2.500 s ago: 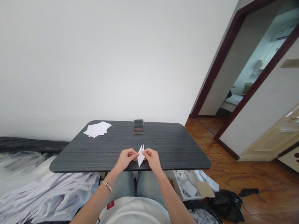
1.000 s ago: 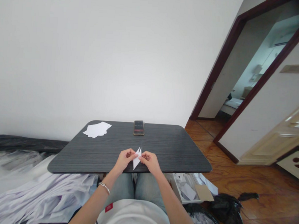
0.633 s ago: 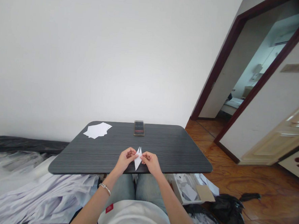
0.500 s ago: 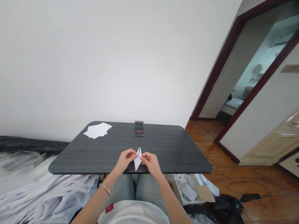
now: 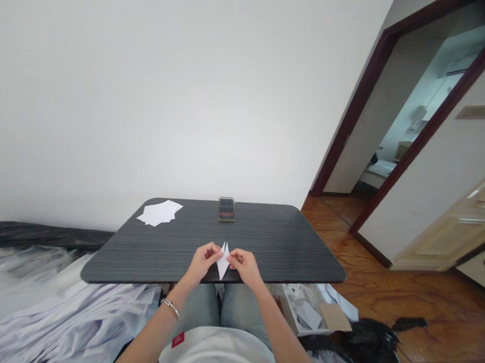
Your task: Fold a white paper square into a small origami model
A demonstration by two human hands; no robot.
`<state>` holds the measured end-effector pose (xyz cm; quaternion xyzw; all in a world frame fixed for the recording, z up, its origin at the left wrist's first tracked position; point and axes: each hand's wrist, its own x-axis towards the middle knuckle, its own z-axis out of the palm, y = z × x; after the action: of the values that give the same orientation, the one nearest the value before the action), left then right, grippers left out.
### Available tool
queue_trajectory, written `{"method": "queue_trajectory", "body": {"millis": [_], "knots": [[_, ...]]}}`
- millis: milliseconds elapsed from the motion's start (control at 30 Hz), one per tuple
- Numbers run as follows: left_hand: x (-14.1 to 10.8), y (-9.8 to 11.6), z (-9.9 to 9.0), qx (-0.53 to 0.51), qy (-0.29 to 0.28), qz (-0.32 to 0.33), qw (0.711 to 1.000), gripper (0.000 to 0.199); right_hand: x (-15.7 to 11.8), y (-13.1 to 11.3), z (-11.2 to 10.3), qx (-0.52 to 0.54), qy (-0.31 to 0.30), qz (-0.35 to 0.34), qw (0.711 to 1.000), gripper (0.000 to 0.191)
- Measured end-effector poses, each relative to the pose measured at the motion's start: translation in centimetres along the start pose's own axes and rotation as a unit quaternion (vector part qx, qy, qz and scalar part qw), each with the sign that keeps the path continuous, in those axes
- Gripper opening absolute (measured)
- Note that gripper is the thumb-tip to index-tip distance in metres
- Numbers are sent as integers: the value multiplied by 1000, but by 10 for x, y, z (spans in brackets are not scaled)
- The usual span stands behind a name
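A small folded white paper (image 5: 222, 264), a slim diamond with two narrow points at its upper end, stands between my hands just over the table's near edge. My left hand (image 5: 203, 259) pinches its left side between thumb and fingers. On the right side, my right hand (image 5: 242, 263) pinches it the same way. The fingertips cover parts of both edges of the paper. A bracelet (image 5: 170, 307) circles my left wrist.
The dark table (image 5: 280, 238) carries loose white paper sheets (image 5: 158, 213) at the far left and a phone-like device (image 5: 226, 209) at the back. Below right stand an open box (image 5: 306, 311) and black bags (image 5: 374, 343). White cloth-like sheets (image 5: 78, 319) lie lower left.
Both hands keep their pinch on the folded paper. The two upper points stand slightly farther apart. The whole view has shifted very slightly.
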<state>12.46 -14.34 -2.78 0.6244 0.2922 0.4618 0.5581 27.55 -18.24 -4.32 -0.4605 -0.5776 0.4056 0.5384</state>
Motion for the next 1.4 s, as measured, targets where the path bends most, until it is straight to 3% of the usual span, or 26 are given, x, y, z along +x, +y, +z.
{"method": "queue_trajectory", "body": {"millis": [400, 700, 900, 1400], "knots": [[0, 0, -1, 6, 49, 6, 999, 24, 1, -3, 2, -55, -24, -11, 998, 20], [0, -1, -1, -25, 69, -25, 997, 25, -1, -9, 2, 0, -22, -5, 1000, 24], [2, -2, -3, -35, 34, -44, 998, 37, -2, -12, 2, 16, -32, -6, 999, 24], [-1, 2, -3, -47, 7, -71, 996, 21, -3, -8, 0, 14, -34, -4, 999, 23]]}}
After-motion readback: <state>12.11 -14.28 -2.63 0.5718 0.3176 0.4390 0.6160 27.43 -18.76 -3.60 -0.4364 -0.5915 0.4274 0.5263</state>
